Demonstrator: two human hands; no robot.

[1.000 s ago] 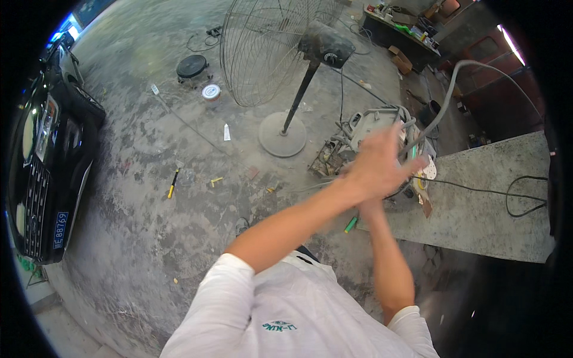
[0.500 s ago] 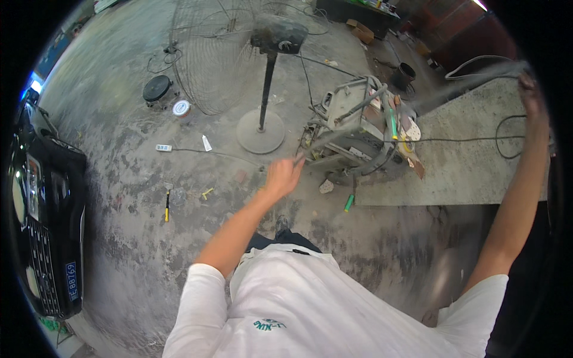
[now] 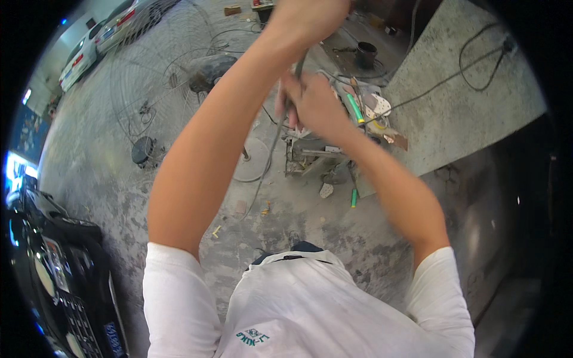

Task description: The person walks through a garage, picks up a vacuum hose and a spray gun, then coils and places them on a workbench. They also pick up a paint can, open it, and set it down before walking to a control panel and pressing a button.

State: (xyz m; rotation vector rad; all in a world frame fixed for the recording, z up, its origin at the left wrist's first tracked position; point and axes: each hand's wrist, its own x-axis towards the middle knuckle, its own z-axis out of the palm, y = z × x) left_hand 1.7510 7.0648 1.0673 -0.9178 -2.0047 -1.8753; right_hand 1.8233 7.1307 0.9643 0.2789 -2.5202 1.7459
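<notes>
At the top centre my left hand (image 3: 311,21) is raised and partly cut off by the picture's edge. It looks closed on a thin grey cable (image 3: 274,149), though its fingers are mostly hidden and smeared. Just below it, my right hand (image 3: 314,102) is closed round the same cable, thumb and fingers bent about it. The cable runs up between the hands, and its lower part hangs slack toward the floor. My left forearm crosses in front of the standing fan.
A dusty wheeled machine (image 3: 313,156) stands behind my right hand, with green-handled tools (image 3: 355,108) and sanding discs on it. A grey board (image 3: 453,113) fills the right. The fan's round base (image 3: 253,162) is left of the machine. A black car (image 3: 65,280) stands at the left.
My right hand has come in from the far right to the centre, and my left hand has risen above it. The view has swung, so white cars show at the upper left.
</notes>
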